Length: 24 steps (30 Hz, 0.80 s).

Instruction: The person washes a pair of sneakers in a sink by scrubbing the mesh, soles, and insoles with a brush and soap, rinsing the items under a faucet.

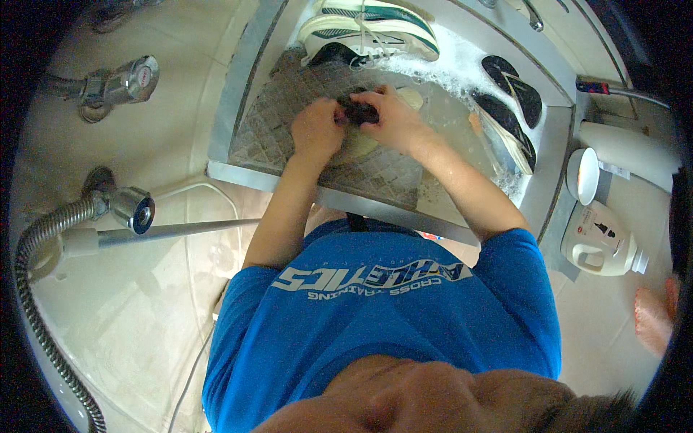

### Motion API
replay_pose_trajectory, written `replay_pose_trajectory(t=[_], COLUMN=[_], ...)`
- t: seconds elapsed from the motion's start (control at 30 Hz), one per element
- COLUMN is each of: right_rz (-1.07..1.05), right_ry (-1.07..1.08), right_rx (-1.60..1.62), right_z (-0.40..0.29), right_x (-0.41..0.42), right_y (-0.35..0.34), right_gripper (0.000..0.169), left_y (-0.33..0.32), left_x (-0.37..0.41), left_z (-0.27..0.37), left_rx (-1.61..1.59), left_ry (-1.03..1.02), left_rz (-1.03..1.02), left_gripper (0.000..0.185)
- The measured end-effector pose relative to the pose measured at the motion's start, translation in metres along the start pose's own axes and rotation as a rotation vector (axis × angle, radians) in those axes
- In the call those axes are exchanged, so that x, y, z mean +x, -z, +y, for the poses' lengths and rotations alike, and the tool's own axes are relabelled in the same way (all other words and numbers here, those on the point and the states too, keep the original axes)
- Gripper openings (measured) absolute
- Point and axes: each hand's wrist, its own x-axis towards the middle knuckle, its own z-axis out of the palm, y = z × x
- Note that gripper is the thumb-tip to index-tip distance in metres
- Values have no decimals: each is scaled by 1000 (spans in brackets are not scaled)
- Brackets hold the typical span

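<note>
My left hand (319,127) and my right hand (395,119) meet over the soapy water of a grey sink basin (335,200), both gripping a small dark wet item (360,112), perhaps cloth. Beneath them lies a pale, flat, insole-like shape (354,149), partly hidden by the hands. A pair of white and green running shoes (379,38) rests on its side at the far wall of the basin. To the right, two black flip-flops (511,89) lean in the foam. A slim object like a brush (484,138) lies in the water beside them.
Chrome valves (130,78) and a flexible metal hose (32,281) line the left wall. A faucet spout (533,19) is beyond the basin. On the right stand a white bowl (583,176) and a detergent jug (598,238). The basin's raised rim runs close before my torso.
</note>
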Motion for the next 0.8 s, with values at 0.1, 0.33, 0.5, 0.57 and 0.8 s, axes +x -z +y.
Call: replay_pose_trajectory(t=[0.1,0.33,0.5,0.57,0.8], right_rz=[-46,-165,-40,81,437], right_ry=[-144,-106,-237,-356,-534], right_rx=[-203,-234,-239,-513,-488], right_z=[12,-4,51,73,197], right_x=[8,27,32,27,-62], right_y=[6,12,12,24,-53], right_gripper=[49,46,47,50,52], left_y=[8,10,8,9,-1], left_x=[6,5,6,7,9], left_z=[3,6,4,4,2], left_rx=[11,40,30,47,13], left_ry=[-72,-163,-299,-263,-126], left_rz=[-137,-50,-2,-41,-82], left_gripper=[11,6,5,5,13])
